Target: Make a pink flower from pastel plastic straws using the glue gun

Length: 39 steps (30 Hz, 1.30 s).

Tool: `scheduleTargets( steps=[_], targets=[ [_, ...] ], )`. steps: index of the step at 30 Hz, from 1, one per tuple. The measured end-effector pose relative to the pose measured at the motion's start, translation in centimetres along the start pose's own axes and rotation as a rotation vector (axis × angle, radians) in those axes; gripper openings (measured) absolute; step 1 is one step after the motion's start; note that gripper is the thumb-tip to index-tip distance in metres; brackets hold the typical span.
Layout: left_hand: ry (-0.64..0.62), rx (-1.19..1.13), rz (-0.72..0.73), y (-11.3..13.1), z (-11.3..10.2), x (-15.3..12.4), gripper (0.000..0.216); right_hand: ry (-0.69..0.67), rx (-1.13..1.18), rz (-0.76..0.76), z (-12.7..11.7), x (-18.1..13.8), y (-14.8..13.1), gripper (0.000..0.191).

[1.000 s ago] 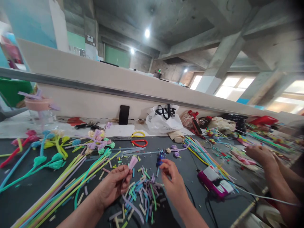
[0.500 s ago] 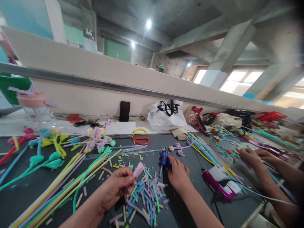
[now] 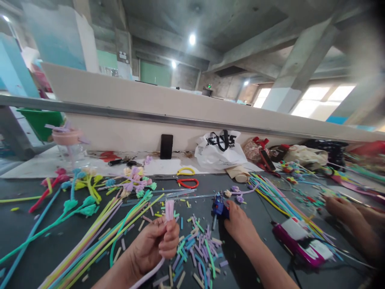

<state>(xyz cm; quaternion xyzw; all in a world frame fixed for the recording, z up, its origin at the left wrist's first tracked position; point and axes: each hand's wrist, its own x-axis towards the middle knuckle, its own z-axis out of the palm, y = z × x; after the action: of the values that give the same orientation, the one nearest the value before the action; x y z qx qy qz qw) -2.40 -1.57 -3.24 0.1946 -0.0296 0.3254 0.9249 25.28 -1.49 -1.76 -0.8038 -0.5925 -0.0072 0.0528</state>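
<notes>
My left hand [image 3: 156, 245] is closed round a pale purple fuzzy stem [image 3: 169, 210], whose rolled tip stands upright above my fingers while its tail trails off toward the bottom edge. My right hand [image 3: 239, 224] rests on the dark table with its fingers wrapped on a small blue tool [image 3: 218, 208]. Between my hands lies a heap of short cut fuzzy pieces [image 3: 197, 251] in purple, blue, green and yellow.
Long coloured stems [image 3: 99, 237] fan out at the left, beside finished fuzzy flowers [image 3: 132, 182]. Red and yellow scissors [image 3: 188, 182], a black phone [image 3: 166, 146] and a white bag [image 3: 221, 150] sit near the back wall. Another person's hands [image 3: 349, 212] work at the right, behind a magenta device [image 3: 300, 239].
My right hand has gone from hovering over the cut pieces to gripping the blue tool on the table. My left hand has turned the purple stem upright. The view has shifted left.
</notes>
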Motion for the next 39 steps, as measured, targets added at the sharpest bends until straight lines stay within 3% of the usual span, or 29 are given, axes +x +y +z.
scheduleTargets(
  steps=[10,19,26,32,36,39],
  targets=[
    [-0.025,0.039,-0.04,0.0,0.1,-0.1,0.022,0.046,0.146,-0.004,-0.4,0.2,0.5,0.052],
    [0.243,0.259,0.101,-0.8,-0.9,0.5,0.016,0.047,0.253,-0.082,0.3,-0.3,-0.1,0.056],
    [0.314,0.276,0.087,-0.8,-0.7,0.8,0.016,0.029,0.242,-0.107,1.5,0.3,0.4,0.064],
    [0.36,0.295,0.078,-0.9,-1.0,1.0,0.014,0.076,0.058,-0.023,0.1,-0.9,-1.1,0.067],
    [0.363,0.308,0.036,-1.1,-1.4,1.1,0.017,0.152,0.172,-0.154,-1.4,-2.5,-3.1,0.056],
    [0.355,0.303,0.026,-1.1,-1.5,1.1,0.016,0.101,0.346,-0.264,-2.2,-3.7,-5.1,0.031]
  ],
)
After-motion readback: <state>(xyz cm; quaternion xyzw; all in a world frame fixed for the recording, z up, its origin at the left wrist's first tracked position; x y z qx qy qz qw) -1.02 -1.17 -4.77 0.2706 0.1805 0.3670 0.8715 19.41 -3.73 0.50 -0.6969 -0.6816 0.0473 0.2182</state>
